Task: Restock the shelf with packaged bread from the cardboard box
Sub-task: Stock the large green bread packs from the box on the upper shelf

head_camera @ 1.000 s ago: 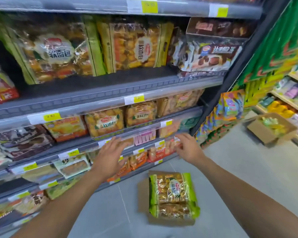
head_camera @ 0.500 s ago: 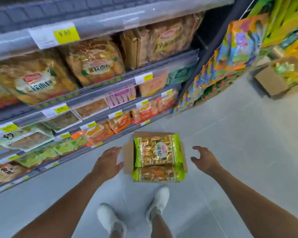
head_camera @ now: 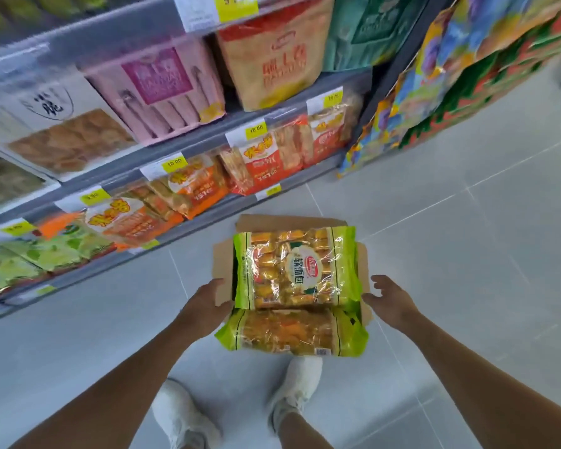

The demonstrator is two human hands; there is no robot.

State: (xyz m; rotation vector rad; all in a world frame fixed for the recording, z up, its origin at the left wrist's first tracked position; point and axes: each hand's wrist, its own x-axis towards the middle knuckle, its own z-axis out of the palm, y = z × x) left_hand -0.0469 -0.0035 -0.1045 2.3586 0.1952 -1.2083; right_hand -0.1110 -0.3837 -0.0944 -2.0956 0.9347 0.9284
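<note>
Brown cardboard box (head_camera: pixel 222 264), one of them, lies open on the grey tiled floor (head_camera: pixel 467 254) at the centre of the frame, just below the shelf (head_camera: pixel 191 137) that fills the upper left. Two green-edged bags of bread show in the box: the upper bag (head_camera: pixel 295 270) lies flat with its label up, and the lower bag (head_camera: pixel 289 333) sticks out over the near edge. Two hands frame the box. The left hand (head_camera: pixel 204 306) rests against the box's left flap beside the upper bag; I cannot tell whether its fingers grip anything. The right hand (head_camera: pixel 391 299) hovers at the right flap, fingers spread wide and holding nothing. Two white shoes (head_camera: pixel 182 416) stand at the bottom centre.
</note>
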